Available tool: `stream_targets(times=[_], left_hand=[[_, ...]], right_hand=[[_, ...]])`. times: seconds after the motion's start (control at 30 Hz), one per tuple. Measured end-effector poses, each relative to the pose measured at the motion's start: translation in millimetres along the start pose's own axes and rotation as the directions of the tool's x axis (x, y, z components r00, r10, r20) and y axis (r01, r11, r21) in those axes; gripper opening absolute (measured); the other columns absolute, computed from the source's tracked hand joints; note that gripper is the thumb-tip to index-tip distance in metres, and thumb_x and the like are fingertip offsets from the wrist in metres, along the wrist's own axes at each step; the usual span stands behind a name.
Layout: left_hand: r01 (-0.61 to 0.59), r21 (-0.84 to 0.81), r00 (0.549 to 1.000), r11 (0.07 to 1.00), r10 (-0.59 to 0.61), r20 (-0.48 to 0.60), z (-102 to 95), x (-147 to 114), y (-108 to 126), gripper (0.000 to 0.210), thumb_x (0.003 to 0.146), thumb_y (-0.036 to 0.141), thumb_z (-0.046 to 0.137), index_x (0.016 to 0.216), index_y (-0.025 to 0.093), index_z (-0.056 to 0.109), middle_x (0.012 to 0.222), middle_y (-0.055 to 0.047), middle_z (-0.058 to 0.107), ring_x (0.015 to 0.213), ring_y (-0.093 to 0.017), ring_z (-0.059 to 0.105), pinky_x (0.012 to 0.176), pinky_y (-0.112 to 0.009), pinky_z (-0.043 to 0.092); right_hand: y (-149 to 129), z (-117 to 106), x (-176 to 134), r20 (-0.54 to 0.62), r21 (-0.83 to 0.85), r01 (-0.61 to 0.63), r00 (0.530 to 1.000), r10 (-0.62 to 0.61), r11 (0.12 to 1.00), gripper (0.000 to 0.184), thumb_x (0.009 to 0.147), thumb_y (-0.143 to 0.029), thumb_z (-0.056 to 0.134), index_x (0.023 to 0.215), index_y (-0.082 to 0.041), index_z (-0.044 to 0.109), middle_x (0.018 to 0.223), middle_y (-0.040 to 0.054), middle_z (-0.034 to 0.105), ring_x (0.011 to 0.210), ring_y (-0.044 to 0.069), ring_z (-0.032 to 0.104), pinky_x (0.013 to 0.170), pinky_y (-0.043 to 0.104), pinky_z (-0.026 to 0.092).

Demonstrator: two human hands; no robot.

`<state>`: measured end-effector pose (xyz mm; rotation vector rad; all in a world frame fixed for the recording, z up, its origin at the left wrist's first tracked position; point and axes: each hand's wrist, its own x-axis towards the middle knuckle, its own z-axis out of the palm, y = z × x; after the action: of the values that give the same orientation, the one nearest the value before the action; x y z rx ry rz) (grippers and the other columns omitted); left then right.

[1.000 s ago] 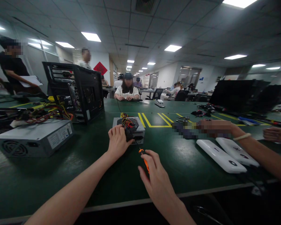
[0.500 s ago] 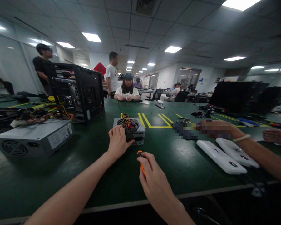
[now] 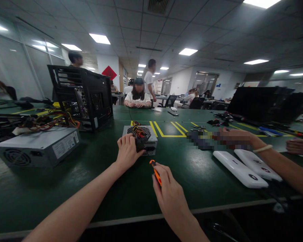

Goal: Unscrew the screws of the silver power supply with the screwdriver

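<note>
The small power supply [image 3: 152, 142] sits at the middle of the table [image 3: 204, 188], its cables [image 3: 139, 134] bundled on top. I think the orange screwdriver [image 3: 157, 176] could slip or catch these cables if the supply shifts under weak support. The left hand [image 3: 126, 150], fingers half bent, touches the supply's left near side; whether it grips or only presses, I cannot tell. The right hand [image 3: 171, 188], nearer and to the right, is closed around the screwdriver's handle.
</note>
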<state>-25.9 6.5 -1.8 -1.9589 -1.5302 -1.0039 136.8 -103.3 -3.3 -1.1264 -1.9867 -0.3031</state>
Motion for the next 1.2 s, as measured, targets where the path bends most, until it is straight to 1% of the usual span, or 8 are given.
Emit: stream_targets(times=[0.07, 0.13, 0.27, 0.33, 0.47, 0.63, 0.83, 1.2], left_hand=[[0.0, -0.007, 1.0, 1.0, 0.0, -0.003, 0.1, 0.2, 0.0, 0.05, 0.064, 0.041, 0.064, 0.099, 0.014, 0.041, 0.111, -0.014, 0.043, 0.105, -0.029, 0.037, 0.088, -0.045, 0.031], [0.007, -0.01, 1.0, 1.0, -0.007, -0.004, 0.1, 0.5, 0.2, 0.05, 0.063, 0.041, 0.064, 0.099, 0.015, 0.041, 0.11, -0.013, 0.043, 0.104, -0.029, 0.038, 0.087, -0.045, 0.031], [0.011, -0.008, 1.0, 1.0, -0.011, -0.003, -0.8, 1.0, 0.6, 0.049, 0.063, 0.041, 0.064, 0.098, 0.016, 0.041, 0.11, -0.013, 0.043, 0.103, -0.029, 0.038, 0.086, -0.047, 0.031], [0.011, -0.009, 1.0, 1.0, -0.011, 0.0, -1.1, 1.1, 0.4, 0.05, 0.063, 0.041, 0.064, 0.099, 0.015, 0.041, 0.11, -0.013, 0.043, 0.104, -0.029, 0.038, 0.087, -0.046, 0.031], [0.016, -0.024, 1.0, 1.0, -0.016, 0.008, -0.8, 1.1, -0.4, 0.051, 0.062, 0.04, 0.065, 0.1, 0.016, 0.04, 0.111, -0.013, 0.042, 0.105, -0.029, 0.037, 0.087, -0.047, 0.031], [0.018, -0.018, 1.0, 1.0, -0.018, 0.002, -0.8, 1.5, -0.2, 0.051, 0.063, 0.041, 0.064, 0.1, 0.015, 0.04, 0.111, -0.013, 0.043, 0.105, -0.029, 0.037, 0.088, -0.045, 0.031], [0.021, -0.023, 1.0, 1.0, -0.021, -0.003, -0.6, 1.3, 0.2, 0.051, 0.064, 0.043, 0.063, 0.1, 0.015, 0.04, 0.11, -0.013, 0.043, 0.103, -0.028, 0.038, 0.087, -0.046, 0.031], [0.02, -0.021, 1.0, 1.0, -0.02, 0.006, 0.9, 0.9, -1.7, 0.051, 0.064, 0.042, 0.064, 0.101, 0.016, 0.04, 0.111, -0.013, 0.042, 0.104, -0.028, 0.038, 0.087, -0.045, 0.031]], right_hand=[[1.8, 0.5, 0.1, -0.011, 0.001, -0.046, 0.999, 0.046, 0.999, 0.019, 0.088, -0.02, 0.034, 0.102, -0.014, 0.047, 0.089, 0.0104, 0.06, 0.076, 0.017, 0.063, 0.06, 0.028, 0.054], [2.6, 0.1, -0.1, 0.002, 0.002, -0.064, 0.998, 0.064, 0.998, 0.019, 0.088, -0.023, 0.035, 0.099, -0.015, 0.048, 0.087, 0.0096, 0.061, 0.071, 0.017, 0.063, 0.059, 0.028, 0.054], [0.8, 0.1, -2.0, 0.002, -0.017, -0.025, 1.0, 0.025, 1.0, 0.022, 0.087, -0.02, 0.034, 0.101, -0.015, 0.051, 0.101, 0.013, 0.059, 0.084, 0.019, 0.063, 0.066, 0.03, 0.054], [1.1, 1.0, -2.9, -0.003, -0.005, -0.032, 0.999, 0.032, 0.999, 0.022, 0.087, -0.019, 0.033, 0.1, -0.015, 0.051, 0.097, 0.0117, 0.061, 0.082, 0.018, 0.064, 0.066, 0.029, 0.054], [5.9, 1.5, -4.5, -0.001, 0.049, -0.096, 0.995, 0.096, 0.994, 0.023, 0.088, -0.025, 0.035, 0.103, -0.014, 0.049, 0.089, 0.0092, 0.065, 0.072, 0.017, 0.065, 0.06, 0.027, 0.053], [13.4, -4.2, -8.3, -0.033, 0.102, -0.099, 0.994, 0.103, 0.99, 0.021, 0.088, -0.023, 0.037, 0.104, -0.016, 0.049, 0.091, 0.0073, 0.064, 0.078, 0.015, 0.064, 0.065, 0.025, 0.052], [28.0, -13.3, -10.9, -0.07, 0.051, -0.157, 0.985, 0.16, 0.986, 0.02, 0.086, -0.023, 0.039, 0.102, -0.017, 0.05, 0.09, 0.0062, 0.064, 0.078, 0.015, 0.064, 0.067, 0.027, 0.051], [32.1, -10.8, -13.8, -0.054, 0.053, -0.146, 0.987, 0.149, 0.988, 0.02, 0.086, -0.021, 0.038, 0.103, -0.017, 0.049, 0.09, 0.0061, 0.063, 0.079, 0.015, 0.063, 0.068, 0.027, 0.05]])
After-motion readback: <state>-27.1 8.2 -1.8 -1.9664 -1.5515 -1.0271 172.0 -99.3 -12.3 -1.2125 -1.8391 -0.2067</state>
